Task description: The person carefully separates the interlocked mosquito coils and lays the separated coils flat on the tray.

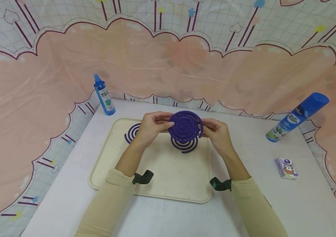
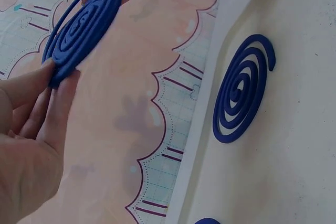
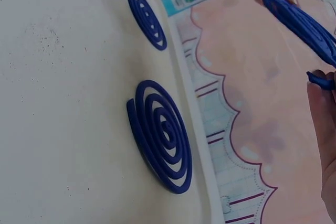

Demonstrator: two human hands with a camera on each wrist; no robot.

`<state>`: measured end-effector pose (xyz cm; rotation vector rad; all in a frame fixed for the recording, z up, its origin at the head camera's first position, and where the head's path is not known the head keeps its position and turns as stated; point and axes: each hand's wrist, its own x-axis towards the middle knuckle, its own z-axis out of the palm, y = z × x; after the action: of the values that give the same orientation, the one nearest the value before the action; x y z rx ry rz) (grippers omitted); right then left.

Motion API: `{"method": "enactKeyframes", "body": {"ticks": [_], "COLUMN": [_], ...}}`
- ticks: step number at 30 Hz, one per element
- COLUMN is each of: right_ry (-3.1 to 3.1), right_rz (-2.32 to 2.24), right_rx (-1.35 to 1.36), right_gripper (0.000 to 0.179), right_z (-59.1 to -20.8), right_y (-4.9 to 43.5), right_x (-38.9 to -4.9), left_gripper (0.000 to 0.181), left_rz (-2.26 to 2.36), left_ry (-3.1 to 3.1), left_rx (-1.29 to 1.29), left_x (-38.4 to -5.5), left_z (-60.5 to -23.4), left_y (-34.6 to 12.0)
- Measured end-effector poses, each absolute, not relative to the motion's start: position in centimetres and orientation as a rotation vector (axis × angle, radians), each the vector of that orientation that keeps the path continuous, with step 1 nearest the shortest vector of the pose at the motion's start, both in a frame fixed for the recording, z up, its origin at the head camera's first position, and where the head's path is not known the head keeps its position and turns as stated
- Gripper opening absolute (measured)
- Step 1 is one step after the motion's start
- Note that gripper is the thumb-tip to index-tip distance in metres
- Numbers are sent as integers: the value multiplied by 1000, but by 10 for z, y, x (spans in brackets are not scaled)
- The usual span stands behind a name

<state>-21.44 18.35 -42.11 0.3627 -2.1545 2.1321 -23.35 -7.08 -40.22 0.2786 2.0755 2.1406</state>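
Note:
Above the far part of a cream tray [image 1: 170, 177], both hands hold up a dark blue mosquito coil [image 1: 185, 126], its rings packed close together. At its left edge my left hand [image 1: 151, 129] pinches it, thumb in front and fingers behind. The right hand [image 1: 219, 134] pinches the coil's outer end [image 3: 319, 81], which stands a little off the rings. Two more spiral coils lie flat on the tray: one [image 1: 185, 146] partly hidden beneath the held coil, another [image 1: 131, 132] partly behind the left hand. Both show well in the right wrist view.
A blue spray bottle [image 1: 104, 95] stands at the table's back left. To the right are a tall blue aerosol can [image 1: 296, 118] and a small white and purple box [image 1: 286, 168]. Patterned cloth [image 1: 162, 69] hangs behind the white table [image 1: 168, 217].

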Motion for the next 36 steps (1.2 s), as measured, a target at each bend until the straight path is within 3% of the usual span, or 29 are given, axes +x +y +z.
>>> {"method": "enactKeyframes", "body": {"ticks": [12,28,36], "right_ry": [-2166,-2240,-2250], "right_rz": [2042,2057,2028], "right_rx": [353,199,203], "right_gripper": [24,29,24], "right_z": [-421,-423,-420], "right_y": [180,183,183], "right_x": [-215,-217,-215], "left_gripper": [32,29,32], "left_rz": [2051,2117,2073], "left_ry": [2217,2142,2120], "left_rx": [219,403,294], "left_x": [-232,-233,-233], "left_z": [-401,-401,-400], "left_y": [-68,-67,-68]}}
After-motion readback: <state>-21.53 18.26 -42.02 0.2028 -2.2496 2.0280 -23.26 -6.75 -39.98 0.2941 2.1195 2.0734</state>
